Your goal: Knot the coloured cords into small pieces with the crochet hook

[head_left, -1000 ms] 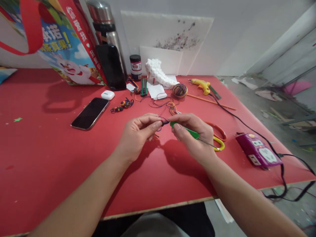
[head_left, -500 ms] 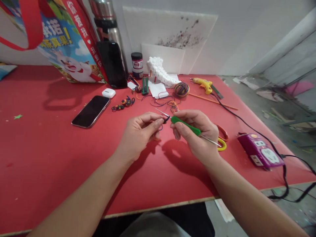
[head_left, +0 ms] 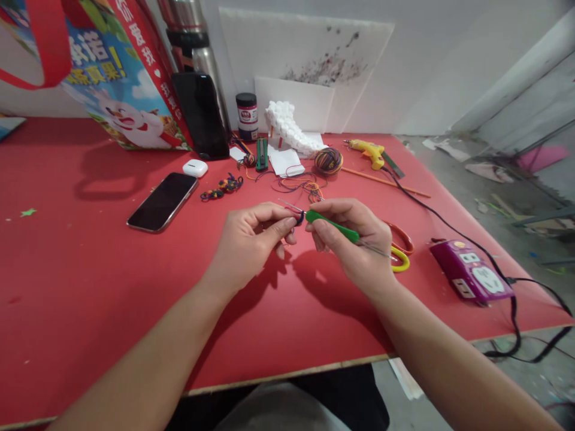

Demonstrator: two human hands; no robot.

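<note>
My right hand (head_left: 353, 230) is closed around the green handle of a crochet hook (head_left: 332, 225), whose thin metal shaft points left. Between the thumb and fingers of my left hand (head_left: 258, 239) is pinched a small dark piece of yarn work (head_left: 299, 220), partly hidden by the fingertips. The hook's shaft lies at this piece, and a reddish strand shows beside it. Loose multicoloured yarn (head_left: 309, 185) trails on the table behind my hands, near a wound yarn ball (head_left: 328, 161). Scissors (head_left: 401, 258) with orange and yellow handles lie partly behind my right hand.
On the red table (head_left: 112, 287) lie a phone (head_left: 162, 202), a white earbud case (head_left: 195, 168) and a finished-looking yarn piece (head_left: 222, 187). A yellow glue gun (head_left: 366, 152) is at the back right; its cord runs past a purple power box (head_left: 471, 270). A bag (head_left: 130, 108) stands back left.
The hook's shaft has shifted slightly at the yarn piece, and a reddish strand now shows along it. Both hands keep their grips. The whole view has moved a little.
</note>
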